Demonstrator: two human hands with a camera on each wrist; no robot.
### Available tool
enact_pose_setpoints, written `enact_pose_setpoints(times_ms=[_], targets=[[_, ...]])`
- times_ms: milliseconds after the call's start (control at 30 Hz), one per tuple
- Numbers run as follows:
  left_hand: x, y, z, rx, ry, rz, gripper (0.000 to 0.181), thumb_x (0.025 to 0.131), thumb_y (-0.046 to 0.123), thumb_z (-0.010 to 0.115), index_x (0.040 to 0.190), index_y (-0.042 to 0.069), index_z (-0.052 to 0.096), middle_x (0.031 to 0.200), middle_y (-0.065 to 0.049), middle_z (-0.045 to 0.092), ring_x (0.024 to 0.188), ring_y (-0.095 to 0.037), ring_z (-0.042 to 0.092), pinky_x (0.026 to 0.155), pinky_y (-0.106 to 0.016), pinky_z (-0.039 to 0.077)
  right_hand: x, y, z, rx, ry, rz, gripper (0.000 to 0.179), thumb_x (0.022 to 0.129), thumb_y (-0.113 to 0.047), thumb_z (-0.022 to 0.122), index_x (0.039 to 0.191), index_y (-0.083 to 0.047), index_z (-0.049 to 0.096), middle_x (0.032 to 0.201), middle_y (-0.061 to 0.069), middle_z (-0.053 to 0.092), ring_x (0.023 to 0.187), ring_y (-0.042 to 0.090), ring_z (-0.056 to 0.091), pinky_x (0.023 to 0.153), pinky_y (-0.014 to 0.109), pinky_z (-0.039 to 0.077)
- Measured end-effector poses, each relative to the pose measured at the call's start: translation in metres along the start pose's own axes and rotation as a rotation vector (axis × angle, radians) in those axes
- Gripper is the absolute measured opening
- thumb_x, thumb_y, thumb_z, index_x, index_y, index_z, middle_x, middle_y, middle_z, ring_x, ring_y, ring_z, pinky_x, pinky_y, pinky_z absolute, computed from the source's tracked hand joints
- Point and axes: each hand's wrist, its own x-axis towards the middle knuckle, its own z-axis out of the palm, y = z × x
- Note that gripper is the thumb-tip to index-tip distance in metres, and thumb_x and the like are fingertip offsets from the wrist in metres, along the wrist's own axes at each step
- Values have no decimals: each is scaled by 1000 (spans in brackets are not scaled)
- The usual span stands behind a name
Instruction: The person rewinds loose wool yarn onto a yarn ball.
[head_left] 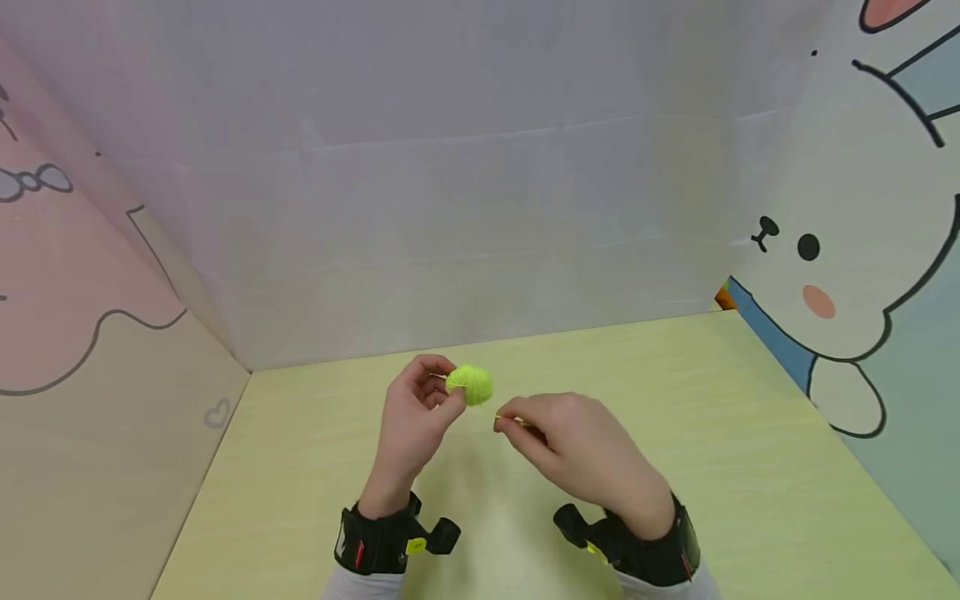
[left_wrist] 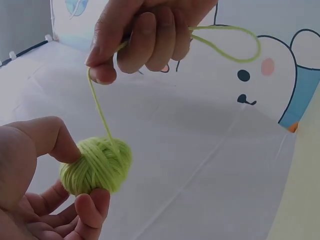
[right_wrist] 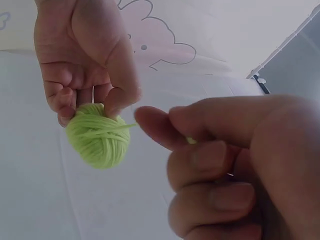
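A small ball of bright yellow-green yarn (head_left: pixel 470 384) is held above the table. My left hand (head_left: pixel 420 417) pinches it between thumb and fingers, as the left wrist view shows with the yarn ball (left_wrist: pixel 96 166). To its right, my right hand (head_left: pixel 573 442) pinches a strand of the same yarn between thumb and forefinger, its other fingers curled in. The strand (left_wrist: pixel 100 107) runs fairly straight from the ball to those fingertips. Past the right hand a loose loop of yarn (left_wrist: pixel 252 55) sticks out. In the right wrist view the ball (right_wrist: pixel 99 140) is wound in crossing layers.
Below the hands lies a pale yellow tabletop (head_left: pixel 300 467). A white sheet (head_left: pixel 450 208) hangs behind it, with printed cartoon panels (head_left: pixel 847 267) at the right and left. Each wrist wears a black strap (head_left: pixel 378 537) with a small camera.
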Motion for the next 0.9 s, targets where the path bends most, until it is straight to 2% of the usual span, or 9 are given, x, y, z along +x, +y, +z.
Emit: enact_pose_setpoints(times_ms=[133,300,467,600,667,733,800,900], targets=[[-1,0,1,86,-89,35,28,82,-5,68,106,8,61,95,-10,62,76,-23,59,63,-22,53,0,3,-3,15,148,-16,7,95,-23,68,98,-20,73,74,-17,60,55,0,42,48,21,43],[-4,3,2,78,-272,70,30,80,-7,67,104,10,62,93,-7,62,75,-22,58,63,-23,53,0,6,-5,21,248,-12,7,94,-17,68,99,-18,73,72,-14,58,53,1,40,45,22,39],[-7,9,1,-85,-458,108,30,80,-10,65,105,6,60,94,-11,61,74,-23,58,66,-20,53,1,8,-5,18,266,25,7,96,-17,67,99,-18,73,72,-14,59,51,2,39,43,23,38],[-8,12,-1,-288,-552,118,25,82,-11,61,105,-1,56,100,-12,59,75,-20,58,66,-19,53,2,9,-2,40,177,70,8,97,-23,65,99,-21,73,79,-16,63,54,2,43,47,23,42],[-9,13,-2,-382,-553,119,22,84,-8,61,104,-3,53,102,-10,59,77,-18,58,65,-19,54,3,8,0,48,107,92,9,98,-24,64,101,-23,73,82,-17,64,56,2,45,50,23,43],[-9,13,-2,-468,-527,116,20,88,-3,62,105,-3,51,105,-9,60,79,-17,58,64,-19,54,3,7,2,36,33,107,9,99,-24,63,94,-25,70,73,-18,58,55,3,43,49,22,40],[-8,12,-2,-508,-466,105,20,92,4,64,106,-1,51,106,-7,60,79,-17,59,64,-20,55,4,6,4,21,-29,111,9,98,-25,63,91,-26,69,65,-16,50,52,4,40,48,22,37],[-6,10,-1,-515,-333,61,20,93,5,62,109,1,52,103,-7,61,80,-19,61,66,-21,56,3,3,7,-2,-106,102,12,99,-28,62,88,-26,67,60,-16,43,52,5,39,48,23,36]])
